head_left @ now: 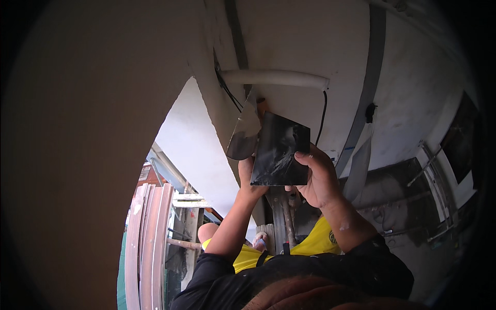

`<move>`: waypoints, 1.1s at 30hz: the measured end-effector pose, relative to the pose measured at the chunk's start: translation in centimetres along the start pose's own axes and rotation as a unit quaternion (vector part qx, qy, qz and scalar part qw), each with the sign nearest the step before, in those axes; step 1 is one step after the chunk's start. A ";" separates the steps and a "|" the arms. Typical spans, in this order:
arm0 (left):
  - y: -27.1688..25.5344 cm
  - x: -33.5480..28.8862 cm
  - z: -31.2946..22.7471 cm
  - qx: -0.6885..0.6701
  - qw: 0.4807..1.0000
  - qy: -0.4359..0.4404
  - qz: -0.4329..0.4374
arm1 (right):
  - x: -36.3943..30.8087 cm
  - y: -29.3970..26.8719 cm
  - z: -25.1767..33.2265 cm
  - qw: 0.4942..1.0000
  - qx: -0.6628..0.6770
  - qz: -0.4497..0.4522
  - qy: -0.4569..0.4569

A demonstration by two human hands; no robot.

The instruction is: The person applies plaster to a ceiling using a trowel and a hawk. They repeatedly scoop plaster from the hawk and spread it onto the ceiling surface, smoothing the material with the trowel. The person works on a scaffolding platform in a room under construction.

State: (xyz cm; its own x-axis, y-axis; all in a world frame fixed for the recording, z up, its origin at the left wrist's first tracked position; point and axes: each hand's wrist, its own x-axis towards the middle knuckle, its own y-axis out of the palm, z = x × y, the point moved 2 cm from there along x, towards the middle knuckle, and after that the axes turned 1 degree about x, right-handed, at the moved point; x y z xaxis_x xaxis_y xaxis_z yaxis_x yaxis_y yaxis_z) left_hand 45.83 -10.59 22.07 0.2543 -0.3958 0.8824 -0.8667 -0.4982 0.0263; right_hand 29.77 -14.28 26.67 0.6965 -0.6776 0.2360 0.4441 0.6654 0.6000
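In front of me my right hand [316, 178] grips a flat, glossy black plate [276, 155] by its right edge. The thumb lies on the plate's face, which carries greyish streaks or smears. Just left of it, and partly covered by it, is a thin grey trowel [244, 135] with a rounded lower corner. An orange-brown stub, seemingly its handle end [262, 105], shows behind the blade. My left hand [250, 178] is closed below and behind the trowel, its fingers mostly hidden by the black plate.
A white pipe [276, 78] with black cables crosses the pale wall ahead. At left stands a broad brown surface [77, 155] beside a bright opening with stacked pinkish planks [149, 243]. A pale strip [361, 155] hangs at right. Below are boards [279, 212] near my foot.
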 end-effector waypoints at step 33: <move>-2.1 -7.7 0.5 -0.093 0.931 -0.347 0.073 | 20.3 26.6 27.1 0.315 -0.652 -0.123 -0.679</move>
State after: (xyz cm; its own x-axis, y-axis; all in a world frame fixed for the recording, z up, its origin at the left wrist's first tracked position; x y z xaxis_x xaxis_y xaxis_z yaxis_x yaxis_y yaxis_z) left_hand 45.97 -6.92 15.00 0.2884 -0.8833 0.3697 -0.9565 -0.2838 0.0682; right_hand 40.43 -18.82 68.15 0.0604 0.3203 0.9454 0.8606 -0.4965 0.1132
